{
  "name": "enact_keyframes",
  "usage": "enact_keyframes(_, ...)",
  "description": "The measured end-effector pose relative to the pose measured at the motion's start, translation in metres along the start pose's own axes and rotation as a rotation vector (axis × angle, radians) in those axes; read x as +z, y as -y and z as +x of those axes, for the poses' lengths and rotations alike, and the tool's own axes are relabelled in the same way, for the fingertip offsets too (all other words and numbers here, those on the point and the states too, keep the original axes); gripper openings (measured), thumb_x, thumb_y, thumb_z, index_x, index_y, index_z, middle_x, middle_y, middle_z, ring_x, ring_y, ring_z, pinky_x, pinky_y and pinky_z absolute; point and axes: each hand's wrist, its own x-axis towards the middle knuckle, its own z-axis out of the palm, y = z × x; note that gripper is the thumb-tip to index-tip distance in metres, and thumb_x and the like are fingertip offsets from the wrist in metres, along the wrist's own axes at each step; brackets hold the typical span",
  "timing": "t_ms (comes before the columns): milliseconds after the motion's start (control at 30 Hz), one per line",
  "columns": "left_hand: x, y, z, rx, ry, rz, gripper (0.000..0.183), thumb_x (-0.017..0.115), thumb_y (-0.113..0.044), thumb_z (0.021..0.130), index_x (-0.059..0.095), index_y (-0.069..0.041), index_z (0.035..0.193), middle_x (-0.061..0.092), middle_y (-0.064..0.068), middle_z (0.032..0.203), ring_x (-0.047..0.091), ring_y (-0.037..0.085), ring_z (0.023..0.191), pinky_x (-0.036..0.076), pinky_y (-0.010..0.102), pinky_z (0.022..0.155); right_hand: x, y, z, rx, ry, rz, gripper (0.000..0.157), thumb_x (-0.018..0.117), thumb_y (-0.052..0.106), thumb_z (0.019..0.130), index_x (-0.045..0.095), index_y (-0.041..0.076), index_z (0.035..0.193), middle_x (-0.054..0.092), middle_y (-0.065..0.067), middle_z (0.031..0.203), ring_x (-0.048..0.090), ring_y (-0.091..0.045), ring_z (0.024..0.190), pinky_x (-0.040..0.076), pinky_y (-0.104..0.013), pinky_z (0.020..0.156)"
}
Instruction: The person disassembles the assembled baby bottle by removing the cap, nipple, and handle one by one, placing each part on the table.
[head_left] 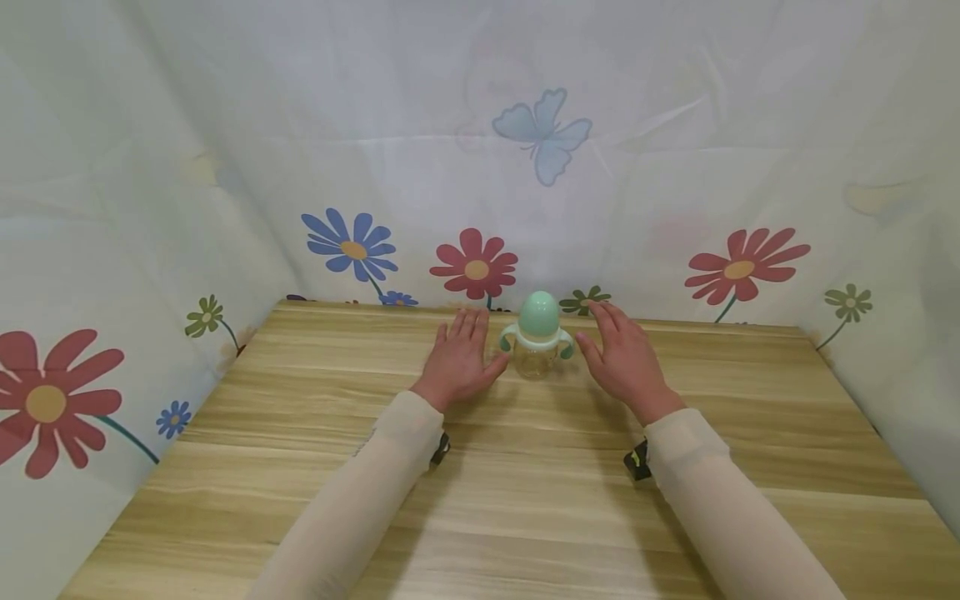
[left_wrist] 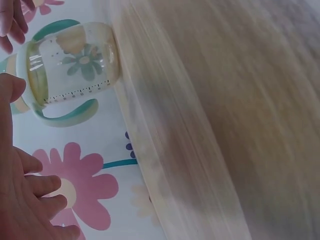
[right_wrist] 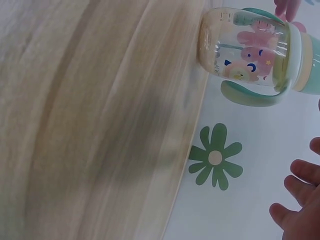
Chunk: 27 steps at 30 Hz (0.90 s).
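- Nearest: wooden table [head_left: 525,517], pale grain running left to right, filling the lower part of the head view.
- Two forearms in cream sleeves [head_left: 360,500] reaching from the near edge toward the far middle; dark strap visible at each wrist.
- Left hand [head_left: 459,357] palm down, low over the table at the far middle, fingers straight and together, pointing away; released, grasping nothing. Thumb close beside the near left of the cup; contact not determinable.
- Right hand [head_left: 624,357] likewise flat and released, fingers extended, grasping nothing; set just right of the cup, thumb side near the right handle, small gap apparent.
- Baby cup [head_left: 537,337] upright on the table between the two hands, close to the far edge. Clear body with printed figures and a measuring scale, mint-green domed lid, one green loop handle on each side.
- Left wrist view: cup [left_wrist: 75,65] just beyond the fingers [left_wrist: 35,190], not gripped.
- Right wrist view: cup [right_wrist: 250,47] apart from the fingertips [right_wrist: 300,170], clear space between.
- Farthest: white cloth backdrop [head_left: 480,167] on three sides, printed with red, blue and green flowers and a pale blue butterfly [head_left: 543,133].
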Motion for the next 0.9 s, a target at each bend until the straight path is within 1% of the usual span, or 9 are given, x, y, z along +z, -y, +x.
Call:
enact_keyframes(300,0.0,-0.005,0.003,0.012,0.003,-0.001,0.083,0.038,-0.06,0.096,0.015,-0.005,0.154,0.024,0.015,0.159,0.016,0.033,0.15,0.02,0.057,0.118,0.0,0.002,0.0,-0.024,-0.015,0.017,0.059,0.05,0.038,0.1,0.035,0.006,0.147,0.04,-0.021,0.148,0.041,-0.041,0.134,0.033,-0.057,0.111)
enact_keyframes(467,0.0,-0.008,0.005,0.003,0.004,-0.013,0.082,0.041,-0.057,0.096,0.016,-0.005,0.154,0.024,0.016,0.159,0.018,0.034,0.149,0.022,0.054,0.118,0.001,0.004,0.002,-0.033,-0.027,0.014,0.06,0.05,0.038,0.099,0.036,0.005,0.147,0.04,-0.022,0.147,0.042,-0.042,0.133,0.034,-0.058,0.109)
enact_keyframes(700,-0.001,-0.012,0.005,0.0,-0.003,-0.05,0.082,0.045,-0.055,0.095,0.018,-0.004,0.154,0.025,0.017,0.159,0.021,0.035,0.148,0.025,0.053,0.118,0.002,0.007,0.003,-0.042,-0.037,0.023,0.06,0.051,0.038,0.099,0.036,0.004,0.146,0.041,-0.021,0.147,0.043,-0.042,0.132,0.034,-0.058,0.109)
enact_keyframes(900,-0.001,-0.015,0.007,0.004,-0.005,-0.048,0.082,0.042,-0.057,0.096,0.018,-0.004,0.154,0.025,0.016,0.159,0.021,0.035,0.148,0.025,0.052,0.118,0.005,0.01,0.005,-0.053,-0.057,0.03,0.059,0.051,0.039,0.099,0.037,0.005,0.146,0.042,-0.02,0.146,0.043,-0.041,0.132,0.035,-0.057,0.109)
